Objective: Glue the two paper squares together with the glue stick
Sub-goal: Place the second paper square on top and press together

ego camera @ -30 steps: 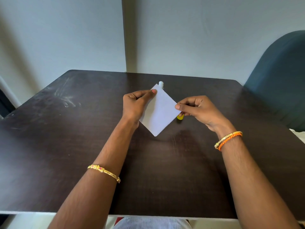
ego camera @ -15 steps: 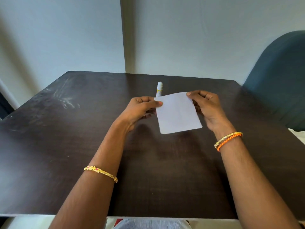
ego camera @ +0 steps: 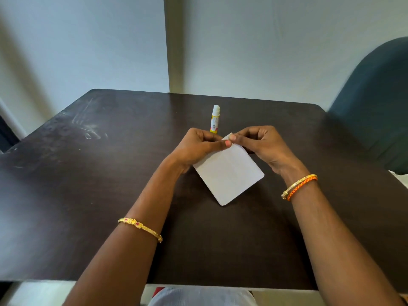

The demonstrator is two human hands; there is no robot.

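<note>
White paper squares (ego camera: 229, 175) hang over the middle of the dark table (ego camera: 88, 195), turned like a diamond; I cannot tell the two sheets apart. My left hand (ego camera: 198, 146) and my right hand (ego camera: 262, 144) both pinch the top corner, thumbs meeting there. A glue stick (ego camera: 215, 119) with a yellow label and white uncapped tip stands upright just behind my left hand, its base hidden by the knuckles.
A dark blue-green chair back (ego camera: 375, 107) stands at the table's right rear. A pale wall rises right behind the table's far edge. White smears (ego camera: 88, 129) mark the table's left rear.
The paper has turned from nearly level to a diamond and come closer to me. My hands, apart on its two upper corners before, now meet at one top corner.
</note>
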